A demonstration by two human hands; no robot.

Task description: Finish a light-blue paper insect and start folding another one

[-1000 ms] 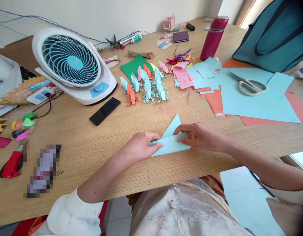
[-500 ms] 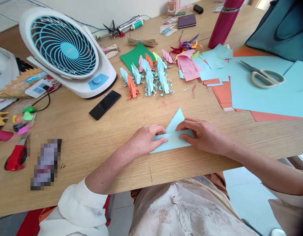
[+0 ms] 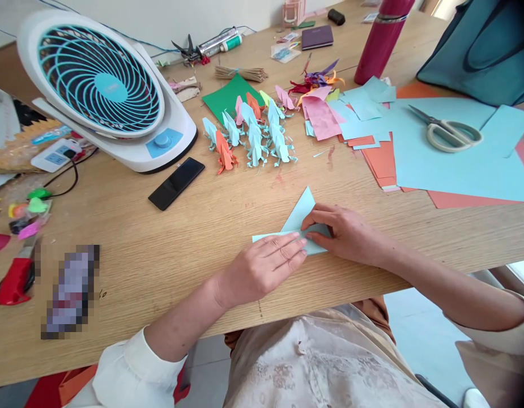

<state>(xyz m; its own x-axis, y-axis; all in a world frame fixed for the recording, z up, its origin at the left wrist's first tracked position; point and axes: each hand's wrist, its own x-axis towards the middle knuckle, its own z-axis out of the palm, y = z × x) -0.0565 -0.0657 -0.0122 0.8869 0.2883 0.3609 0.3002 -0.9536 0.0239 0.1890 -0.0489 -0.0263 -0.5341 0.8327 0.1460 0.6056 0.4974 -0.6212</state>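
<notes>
A folded piece of light blue paper (image 3: 298,213) lies near the table's front edge, with a pointed flap sticking up at the back and a long strip across the front. My left hand (image 3: 265,263) rests flat on the strip, fingers stretched out to the right and covering much of it. At the paper's right part, my right hand (image 3: 346,233) pinches the strip beside the flap's base, thumb in front and fingers bent behind. The left fingertips nearly meet the right thumb. Part of the strip is hidden beneath both hands.
Several folded paper figures (image 3: 254,140) stand behind the hands. A black phone (image 3: 177,183) and a fan (image 3: 174,133) are at the left. On the right, scissors (image 3: 452,135) lie on light blue sheets (image 3: 448,173), near a red bottle (image 3: 376,48) and a teal bag (image 3: 482,56).
My left hand has gone from gripping the strip's left end to lying flat over it, further right. My right hand keeps its pinch. The view has shifted slightly.
</notes>
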